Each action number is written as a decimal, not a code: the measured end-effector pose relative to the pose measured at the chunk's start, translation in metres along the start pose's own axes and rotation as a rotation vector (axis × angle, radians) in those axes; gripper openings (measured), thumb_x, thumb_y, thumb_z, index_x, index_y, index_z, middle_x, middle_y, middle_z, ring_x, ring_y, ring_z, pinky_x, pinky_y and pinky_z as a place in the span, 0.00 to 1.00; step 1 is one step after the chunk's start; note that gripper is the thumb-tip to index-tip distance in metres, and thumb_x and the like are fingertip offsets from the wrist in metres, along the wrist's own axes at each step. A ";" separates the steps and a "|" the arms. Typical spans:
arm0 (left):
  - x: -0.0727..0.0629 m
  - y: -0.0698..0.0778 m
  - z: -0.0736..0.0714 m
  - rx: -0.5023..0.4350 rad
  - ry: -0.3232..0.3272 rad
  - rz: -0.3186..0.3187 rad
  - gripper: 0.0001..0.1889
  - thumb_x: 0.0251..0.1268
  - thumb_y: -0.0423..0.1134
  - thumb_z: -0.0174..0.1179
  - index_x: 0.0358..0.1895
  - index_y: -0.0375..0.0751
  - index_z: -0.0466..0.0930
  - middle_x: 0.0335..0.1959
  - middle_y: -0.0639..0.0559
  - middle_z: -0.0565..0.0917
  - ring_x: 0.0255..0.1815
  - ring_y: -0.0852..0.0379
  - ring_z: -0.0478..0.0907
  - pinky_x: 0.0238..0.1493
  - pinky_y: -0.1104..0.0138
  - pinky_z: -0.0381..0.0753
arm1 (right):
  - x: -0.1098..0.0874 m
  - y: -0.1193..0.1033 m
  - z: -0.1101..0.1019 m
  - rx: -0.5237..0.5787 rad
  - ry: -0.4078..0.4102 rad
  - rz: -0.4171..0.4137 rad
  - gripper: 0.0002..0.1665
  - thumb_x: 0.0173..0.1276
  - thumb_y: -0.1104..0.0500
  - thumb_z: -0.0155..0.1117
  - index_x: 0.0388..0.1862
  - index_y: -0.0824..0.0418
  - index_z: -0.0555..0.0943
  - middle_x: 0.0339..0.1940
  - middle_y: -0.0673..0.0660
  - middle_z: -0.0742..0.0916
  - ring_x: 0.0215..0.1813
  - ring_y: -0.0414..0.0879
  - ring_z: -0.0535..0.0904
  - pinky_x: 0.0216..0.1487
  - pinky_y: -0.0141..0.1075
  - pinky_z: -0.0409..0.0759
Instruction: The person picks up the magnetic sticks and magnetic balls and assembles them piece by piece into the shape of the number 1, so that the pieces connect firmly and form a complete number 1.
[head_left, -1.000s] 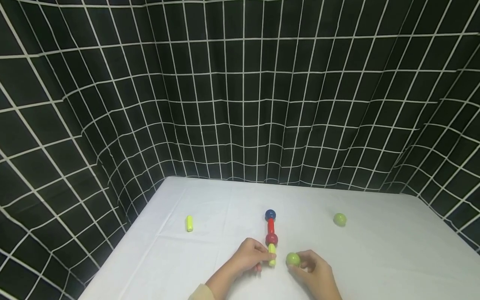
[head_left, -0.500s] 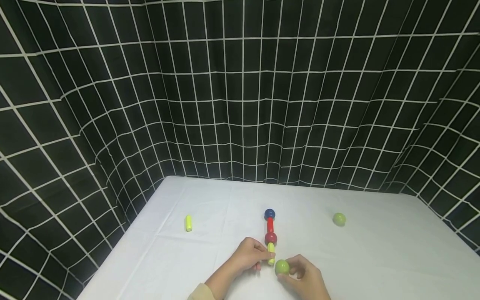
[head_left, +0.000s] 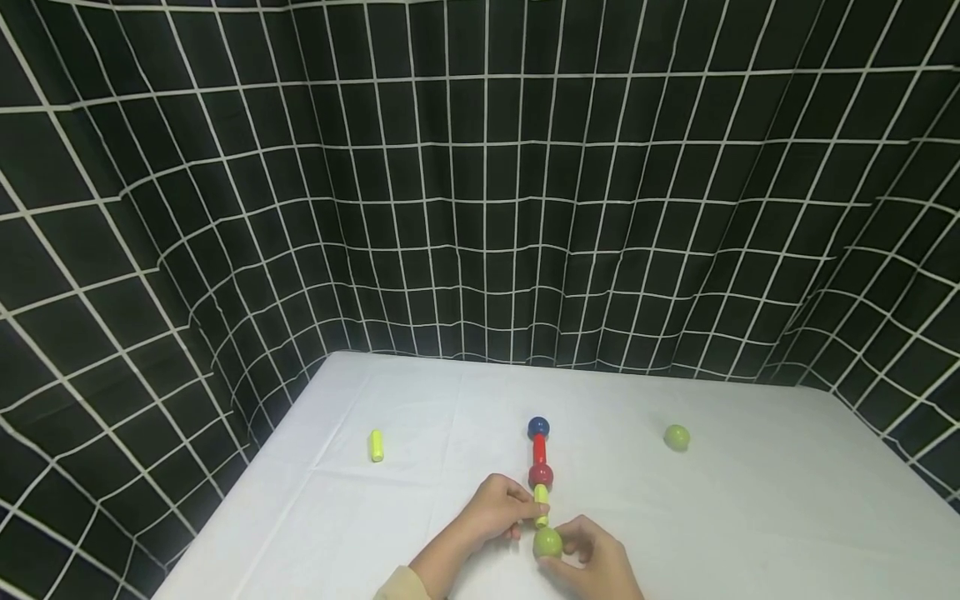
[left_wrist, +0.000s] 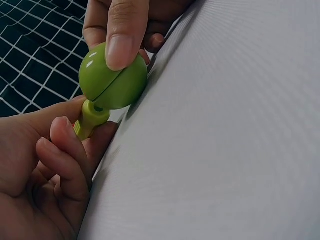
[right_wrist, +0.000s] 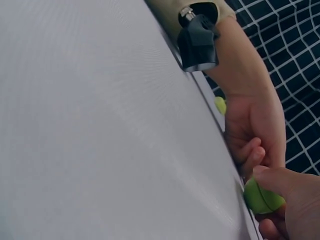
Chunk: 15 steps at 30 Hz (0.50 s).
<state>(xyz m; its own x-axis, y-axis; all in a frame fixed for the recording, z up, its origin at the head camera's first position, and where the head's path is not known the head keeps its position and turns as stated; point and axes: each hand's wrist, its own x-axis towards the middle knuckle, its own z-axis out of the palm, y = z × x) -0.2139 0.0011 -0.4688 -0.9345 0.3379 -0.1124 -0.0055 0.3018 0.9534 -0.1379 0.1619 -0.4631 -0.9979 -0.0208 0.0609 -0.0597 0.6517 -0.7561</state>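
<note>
A row of joined toy pieces lies on the table: a blue ball (head_left: 538, 427), a red rod (head_left: 539, 450), a red ball (head_left: 541, 476) and a yellow-green rod (head_left: 542, 500). My left hand (head_left: 497, 510) pinches that yellow-green rod between thumb and fingers. In my right hand (head_left: 597, 560) a green ball (head_left: 547, 543) is held at the rod's near end. The left wrist view shows the ball (left_wrist: 112, 80), with a groove across it, against the rod's holed end (left_wrist: 94, 114); whether they are joined I cannot tell.
Another yellow-green rod (head_left: 377, 446) lies to the left on the white-covered table (head_left: 450, 400). A second green ball (head_left: 677, 437) sits to the right. Behind the table hangs a black curtain (head_left: 465, 208) with a white grid.
My right hand has brought the green ball leftward and a little nearer, from beside the yellow-green rod to its near end. The left hand keeps its pinch on the rod.
</note>
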 end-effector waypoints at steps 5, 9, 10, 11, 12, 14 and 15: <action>-0.001 0.001 0.000 0.011 0.005 -0.003 0.11 0.49 0.47 0.68 0.26 0.41 0.83 0.14 0.56 0.79 0.07 0.68 0.64 0.10 0.79 0.61 | -0.001 -0.003 0.002 0.033 -0.005 -0.058 0.22 0.46 0.51 0.75 0.38 0.58 0.79 0.34 0.47 0.85 0.35 0.33 0.76 0.34 0.25 0.72; -0.002 0.001 0.000 0.015 0.011 -0.005 0.11 0.50 0.46 0.68 0.26 0.41 0.83 0.14 0.56 0.80 0.07 0.68 0.64 0.11 0.80 0.61 | -0.001 -0.003 0.003 0.040 -0.006 -0.080 0.22 0.46 0.51 0.75 0.38 0.58 0.78 0.34 0.47 0.85 0.34 0.33 0.75 0.34 0.25 0.72; -0.002 0.002 0.000 0.016 0.012 -0.005 0.11 0.50 0.46 0.68 0.26 0.41 0.83 0.14 0.56 0.79 0.07 0.69 0.64 0.11 0.80 0.62 | -0.001 -0.004 0.004 0.038 -0.006 -0.079 0.22 0.46 0.50 0.75 0.37 0.58 0.78 0.34 0.47 0.85 0.34 0.33 0.75 0.34 0.25 0.72; -0.003 0.002 0.000 0.017 0.012 -0.004 0.11 0.50 0.46 0.68 0.26 0.41 0.83 0.14 0.56 0.79 0.07 0.69 0.64 0.11 0.80 0.62 | -0.001 -0.004 0.004 0.034 -0.004 -0.076 0.22 0.46 0.50 0.75 0.37 0.58 0.78 0.33 0.46 0.85 0.34 0.33 0.75 0.34 0.25 0.72; -0.003 0.002 0.000 0.018 0.013 -0.003 0.11 0.50 0.46 0.68 0.26 0.41 0.83 0.14 0.56 0.79 0.07 0.69 0.64 0.11 0.80 0.62 | 0.000 -0.003 0.004 0.026 -0.004 -0.070 0.22 0.46 0.50 0.75 0.37 0.57 0.78 0.33 0.46 0.85 0.34 0.32 0.74 0.34 0.25 0.72; -0.002 0.003 0.001 0.020 0.013 -0.003 0.11 0.50 0.46 0.67 0.26 0.41 0.83 0.14 0.57 0.79 0.07 0.69 0.64 0.11 0.80 0.61 | 0.001 -0.003 0.005 0.018 -0.003 -0.059 0.22 0.45 0.50 0.75 0.37 0.57 0.78 0.32 0.45 0.84 0.34 0.32 0.74 0.34 0.24 0.71; -0.002 0.003 0.001 0.021 0.013 -0.003 0.12 0.50 0.46 0.67 0.25 0.41 0.83 0.13 0.57 0.78 0.07 0.69 0.64 0.11 0.80 0.61 | 0.001 -0.003 0.005 0.013 -0.001 -0.049 0.22 0.46 0.50 0.75 0.37 0.57 0.78 0.31 0.45 0.84 0.33 0.32 0.73 0.34 0.24 0.71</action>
<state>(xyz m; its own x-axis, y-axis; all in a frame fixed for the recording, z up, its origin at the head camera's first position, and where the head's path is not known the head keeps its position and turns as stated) -0.2115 0.0017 -0.4662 -0.9389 0.3256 -0.1117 -0.0011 0.3216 0.9469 -0.1393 0.1561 -0.4646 -0.9938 -0.0536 0.0973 -0.1090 0.6402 -0.7604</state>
